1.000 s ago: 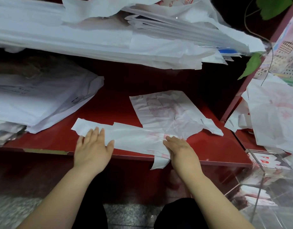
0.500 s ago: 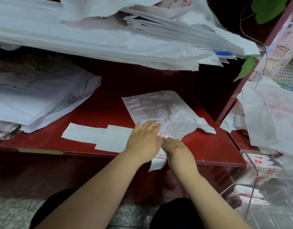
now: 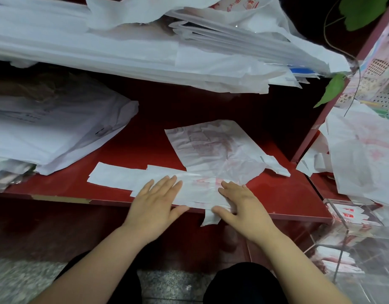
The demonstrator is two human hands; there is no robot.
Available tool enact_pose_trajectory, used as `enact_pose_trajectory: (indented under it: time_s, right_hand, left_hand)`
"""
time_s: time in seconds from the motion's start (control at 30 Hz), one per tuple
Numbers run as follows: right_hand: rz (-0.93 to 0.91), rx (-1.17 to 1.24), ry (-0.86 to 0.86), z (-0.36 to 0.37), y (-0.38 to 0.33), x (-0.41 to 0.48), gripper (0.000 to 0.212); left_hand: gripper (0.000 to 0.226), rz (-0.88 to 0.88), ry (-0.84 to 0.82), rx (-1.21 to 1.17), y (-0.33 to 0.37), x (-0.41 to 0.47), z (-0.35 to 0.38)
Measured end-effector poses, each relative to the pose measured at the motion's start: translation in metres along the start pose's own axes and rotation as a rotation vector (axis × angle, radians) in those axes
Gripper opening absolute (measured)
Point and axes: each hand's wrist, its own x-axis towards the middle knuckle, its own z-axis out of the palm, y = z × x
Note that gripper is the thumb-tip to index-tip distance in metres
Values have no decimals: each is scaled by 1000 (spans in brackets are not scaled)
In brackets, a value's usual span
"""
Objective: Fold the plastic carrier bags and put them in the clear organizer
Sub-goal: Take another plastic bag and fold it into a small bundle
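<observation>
A white carrier bag folded into a long strip [image 3: 121, 177] lies along the front of the red shelf [image 3: 288, 194]. My left hand [image 3: 155, 199] presses flat on the strip's middle, fingers straight. My right hand [image 3: 242, 202] lies flat on the strip's right end, where red print shows and a tail hangs over the shelf edge. A second, unfolded white bag with faded red print [image 3: 213, 148] lies just behind the strip. The clear organizer [image 3: 362, 244] stands at the lower right with folded bags inside.
A thick stack of white bags [image 3: 145, 51] overhangs from the shelf above. Another pile of bags [image 3: 53, 132] fills the shelf's left side. More loose bags [image 3: 364, 156] hang at the right beside a red upright, and green leaves [image 3: 331, 89] dangle there.
My left hand slid from the strip's left end rightward to beside my right hand, then drew back slightly left to the strip's middle. My right hand stayed on the right end.
</observation>
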Motion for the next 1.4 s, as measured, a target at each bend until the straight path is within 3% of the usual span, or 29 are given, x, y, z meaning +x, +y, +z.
enact_pose_trajectory:
  time_s: [0.17, 0.27, 0.4, 0.5, 0.6, 0.77, 0.9, 1.03, 1.17, 1.23, 1.4]
  right_hand:
    - [-38, 131, -1, -5, 11, -5, 38]
    - [-121, -36, 114, -6, 15, -11, 27]
    - [-223, -173, 155, -10, 9, -6, 26]
    - [-261, -219, 108, -14, 6, -3, 28]
    - [-273, -303, 74, -14, 2, -1, 35]
    - [-327, -277, 140, -15, 4, 6, 29]
    - [-397, -275, 275, -26, 4, 24, 29]
    - [-397, -437, 391, -34, 4, 64, 23]
    - [-293, -618, 280, -21, 15, 97, 13]
    - [-254, -633, 245, -12, 15, 103, 27]
    - [-249, -499, 352, 5, -19, 74, 57]
  left_hand:
    - [56, 61, 247, -173, -42, -25, 5]
    - [36, 74, 361, -199, -49, -28, 3]
    - [57, 100, 419, -234, -52, -29, 6]
    - [37, 72, 423, -213, -54, -30, 5]
    - [36, 45, 449, -200, -54, -29, 7]
    - [37, 50, 388, -157, -56, -26, 0]
    - [36, 45, 430, -168, -62, -28, 0]
    - [35, 6, 506, -101, -70, -34, -5]
    - [33, 69, 456, -25, -60, -35, -8]
    - [32, 101, 421, 10, -46, -31, -8]
    - [30, 67, 361, 34, -11, -15, -6]
